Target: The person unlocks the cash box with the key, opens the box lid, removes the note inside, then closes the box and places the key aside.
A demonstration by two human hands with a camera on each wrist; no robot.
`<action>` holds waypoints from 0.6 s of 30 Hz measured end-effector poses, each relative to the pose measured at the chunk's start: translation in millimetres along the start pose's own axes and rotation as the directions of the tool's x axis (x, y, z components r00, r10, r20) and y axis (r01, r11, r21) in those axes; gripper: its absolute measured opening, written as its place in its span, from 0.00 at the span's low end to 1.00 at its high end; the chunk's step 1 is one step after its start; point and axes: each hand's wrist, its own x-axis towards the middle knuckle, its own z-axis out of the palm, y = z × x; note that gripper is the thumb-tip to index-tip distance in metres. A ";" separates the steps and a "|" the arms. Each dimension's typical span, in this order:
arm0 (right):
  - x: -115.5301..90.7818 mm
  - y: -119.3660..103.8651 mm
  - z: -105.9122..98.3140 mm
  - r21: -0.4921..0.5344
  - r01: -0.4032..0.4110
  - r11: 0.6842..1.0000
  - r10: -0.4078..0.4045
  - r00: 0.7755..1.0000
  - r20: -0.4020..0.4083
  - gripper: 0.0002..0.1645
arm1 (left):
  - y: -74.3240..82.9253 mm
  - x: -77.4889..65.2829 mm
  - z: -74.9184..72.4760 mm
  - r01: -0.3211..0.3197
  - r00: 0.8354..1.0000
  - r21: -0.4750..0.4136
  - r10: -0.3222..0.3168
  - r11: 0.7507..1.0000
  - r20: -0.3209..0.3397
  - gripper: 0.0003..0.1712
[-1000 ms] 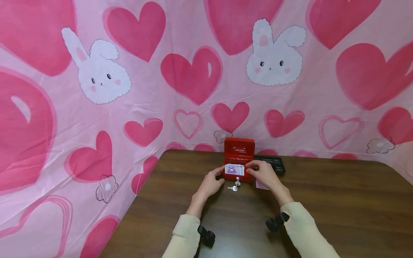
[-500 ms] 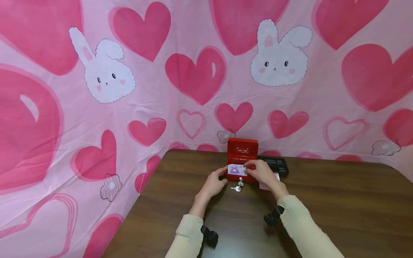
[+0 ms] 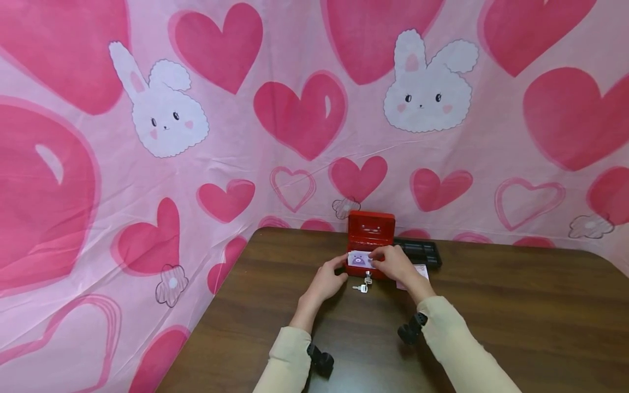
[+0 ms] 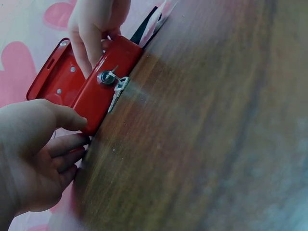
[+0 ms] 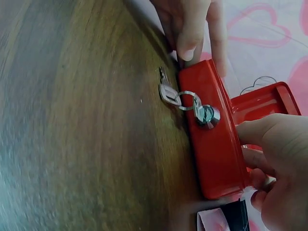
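A red cash box (image 3: 372, 225) stands with its lid raised, and keys (image 3: 363, 288) hang from its front lock. Printed paper notes (image 3: 359, 259) with a purple bear face lie at the box's opening. My left hand (image 3: 325, 279) grips the box's left front corner; in the left wrist view its thumb rests at the front edge, the other fingers around the side. My right hand (image 3: 394, 263) reaches in from the right with curled fingers and pinches the right end of the notes. The front wall hides its fingertips in the right wrist view (image 5: 288, 163).
A black compartment tray (image 3: 426, 252) lies right of the box, near the back of the wooden table (image 3: 501, 305). A pink sheet of paper (image 3: 420, 270) lies partly under the right forearm. A pink heart-print cloth (image 3: 300, 120) hangs directly behind the table.
My right hand has moved left and down over the notes, and they sit lower in the box. More of the pink sheet shows. My left hand stays at the corner; the head view shifted slightly.
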 end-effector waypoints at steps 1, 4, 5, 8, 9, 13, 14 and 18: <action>0.2 -0.6 0.4 0.009 0.007 1.000 -0.007 1.000 -0.005 0.15 | -0.1 0.0 -0.2 -0.002 1.000 0.001 0.002 1.000 0.000 0.31; 0.6 -1.7 2.6 0.051 0.015 0.999 -0.013 0.999 -0.034 0.13 | -0.5 -0.4 -0.5 -0.013 1.000 0.003 0.013 1.000 -0.002 0.31; 0.3 -2.2 3.0 0.067 0.013 0.998 -0.010 0.999 -0.046 0.13 | -0.6 -0.7 -0.5 -0.014 1.000 0.002 0.014 1.000 -0.003 0.31; -0.6 -5.2 3.9 0.116 0.002 0.993 0.007 0.997 -0.078 0.12 | -0.5 -1.4 -0.9 -0.018 1.000 -0.003 0.018 1.000 -0.006 0.30; -1.0 -6.8 4.0 0.129 -0.004 0.992 0.015 0.996 -0.084 0.13 | -0.6 -1.6 -1.0 -0.021 1.000 -0.005 0.021 1.000 -0.008 0.30; -1.8 -13.4 4.8 0.167 -0.039 0.985 0.053 0.996 -0.077 0.14 | -0.9 -1.4 -1.4 -0.027 1.000 -0.021 0.027 0.999 -0.007 0.30; -1.9 -14.5 5.4 0.169 -0.053 0.984 0.065 0.995 -0.070 0.15 | -0.9 -1.4 -1.5 -0.027 1.000 -0.024 0.027 0.999 -0.005 0.30; -1.7 -16.2 7.7 0.126 -0.074 0.989 0.082 0.995 -0.058 0.15 | -1.1 -1.6 -1.4 -0.031 0.999 -0.023 0.031 0.999 -0.006 0.30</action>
